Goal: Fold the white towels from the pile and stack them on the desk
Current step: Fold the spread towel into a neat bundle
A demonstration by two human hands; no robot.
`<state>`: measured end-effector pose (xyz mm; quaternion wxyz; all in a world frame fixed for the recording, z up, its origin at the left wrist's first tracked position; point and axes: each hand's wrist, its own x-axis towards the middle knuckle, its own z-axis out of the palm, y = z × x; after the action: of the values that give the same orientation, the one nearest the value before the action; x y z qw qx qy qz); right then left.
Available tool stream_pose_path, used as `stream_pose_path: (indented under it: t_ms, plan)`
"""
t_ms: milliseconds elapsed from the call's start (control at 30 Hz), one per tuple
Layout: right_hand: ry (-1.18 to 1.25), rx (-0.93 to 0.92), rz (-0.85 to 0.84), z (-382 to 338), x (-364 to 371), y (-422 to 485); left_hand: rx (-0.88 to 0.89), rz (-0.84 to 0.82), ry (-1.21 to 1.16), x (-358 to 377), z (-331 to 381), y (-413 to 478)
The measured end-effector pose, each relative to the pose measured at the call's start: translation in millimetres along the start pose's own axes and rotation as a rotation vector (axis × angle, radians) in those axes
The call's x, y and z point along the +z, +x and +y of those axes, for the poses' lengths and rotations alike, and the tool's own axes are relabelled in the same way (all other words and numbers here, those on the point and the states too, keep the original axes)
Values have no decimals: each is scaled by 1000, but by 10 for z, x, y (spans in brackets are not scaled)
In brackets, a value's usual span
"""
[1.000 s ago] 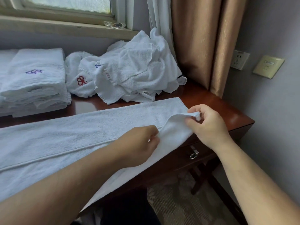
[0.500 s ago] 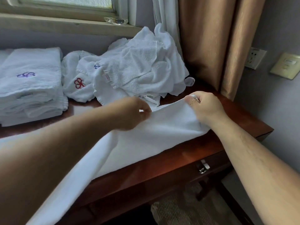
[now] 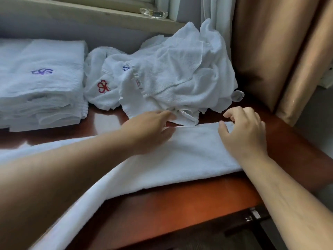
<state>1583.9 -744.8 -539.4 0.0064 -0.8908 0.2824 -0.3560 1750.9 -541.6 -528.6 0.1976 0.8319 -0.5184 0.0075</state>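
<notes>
A long white towel lies folded lengthwise across the wooden desk, its left end hidden under my left forearm. My left hand rests with straight fingers on the towel's far edge. Over the towel's far right corner hovers my right hand, thumb touching the cloth, fingers loosely curled and holding nothing. Behind both hands sits the crumpled pile of white towels, one showing a red emblem. A stack of folded towels with a purple emblem stands at the back left.
A brown curtain hangs at the desk's right rear corner beside a white sheer one. The window sill runs behind the towels with a clear plastic item on it. A drawer handle shows below the desk's front edge.
Both hands carried the towel's near edge up and over to its far edge, laid it flat on the desk, and let go of it.
</notes>
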Motion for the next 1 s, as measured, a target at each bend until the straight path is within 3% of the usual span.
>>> stream_pose_path:
  t_ms: [100, 300, 433, 500, 567, 700, 833, 933, 1000]
  plan:
    - [275, -231, -38, -501, -61, -132, -88, 62, -94, -257, -208, -415]
    - [710, -751, -380, -1813, -216, -641, -340, 179, -85, -850, -698, -1694]
    - [827, -1052, -564, -2462, -252, -1010, -549, 239, 150, -932, -876, -2668]
    - [823, -1186, -603, -2701, -246, -1189, -703, 161, 157, -916, -923, -2994]
    - [777, -1280, -645, -2842, -240, -1281, -734, 96, 124, -875, -954, -3154]
    - [646, -1354, -735, -2902, -255, -1257, -655, 58, 198, -804, -1050, -3188]
    - [643, -1355, -661, -2891, -272, -1273, -600, 36, 202, -846, -1188, -3084]
    - [779, -1156, -769, -2926, -299, -1230, -562, 43, 64, -922, -1263, -3028]
    - [867, -967, -805, -2995, -326, -1120, -509, 137, -261, -1019, -1318, -3032]
